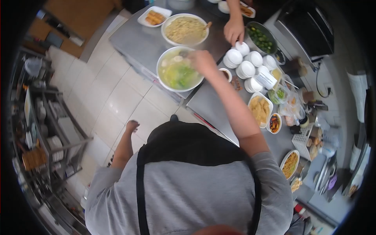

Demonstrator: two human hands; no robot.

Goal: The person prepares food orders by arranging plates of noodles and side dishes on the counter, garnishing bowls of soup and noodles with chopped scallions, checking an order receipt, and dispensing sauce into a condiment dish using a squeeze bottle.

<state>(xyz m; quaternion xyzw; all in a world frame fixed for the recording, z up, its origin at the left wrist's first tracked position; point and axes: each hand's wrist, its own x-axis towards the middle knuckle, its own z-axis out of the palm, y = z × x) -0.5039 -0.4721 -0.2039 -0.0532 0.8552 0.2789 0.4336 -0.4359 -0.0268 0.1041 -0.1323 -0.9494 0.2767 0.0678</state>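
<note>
My right hand (pixel 201 62) reaches over the far rim of a large white bowl (pixel 159 74) of pale broth with green leaves (pixel 178 76). Its fingers are closed on what looks like a metal ladle (pixel 183 53), blurred and partly hidden by the hand, dipping into the broth. Away from the counter, my left hand (pixel 132 126) hangs low at my side above the tiled floor, fingers loosely curled and apart, holding nothing. Behind the broth stands a white bowl of pale yellow food (pixel 185 30) with a wooden handle (pixel 208 25) sticking out.
Across the counter another person's hand (pixel 234 30) touches stacked small white dishes (pixel 243 47). Nearby are a pot of green vegetables (pixel 260 40), a dish of fried pieces (pixel 260 109) and plastic bags (pixel 291 107). A plate of rolls (pixel 154 18) sits at far left; a metal shelf rack (pixel 64 129) stands left.
</note>
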